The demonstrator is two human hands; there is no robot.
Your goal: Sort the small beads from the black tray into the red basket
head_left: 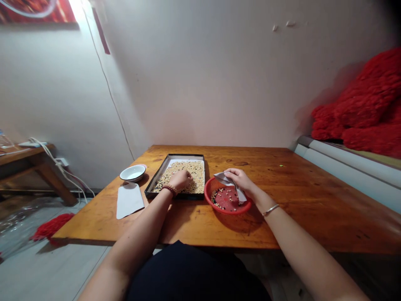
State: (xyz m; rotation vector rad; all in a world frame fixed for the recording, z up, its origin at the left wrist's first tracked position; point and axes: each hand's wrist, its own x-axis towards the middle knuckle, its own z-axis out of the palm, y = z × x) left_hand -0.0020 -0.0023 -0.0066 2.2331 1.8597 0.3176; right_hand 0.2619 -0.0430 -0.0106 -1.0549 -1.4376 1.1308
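Observation:
A shallow black-edged tray [205,175] lies on the table, spread with pale beans [178,168] and some dark ones among them. My left hand [181,179] is over the beans with its fingers curled together; whatever they pinch is too small to make out. To the right of the tray stands a red plastic basket [228,212] with a scatter of pale and dark beans at its bottom. Above its rim my right hand [240,179] grips a folded piece of white paper [239,194], which hangs down into the basket.
Left of the tray are a white enamel bowl [133,172] with a dark rim and a white card [130,201] on the wooden table [250,234]. Red fluffy material [366,100] is piled at the right. Cables [67,169] hang by a side table [37,161].

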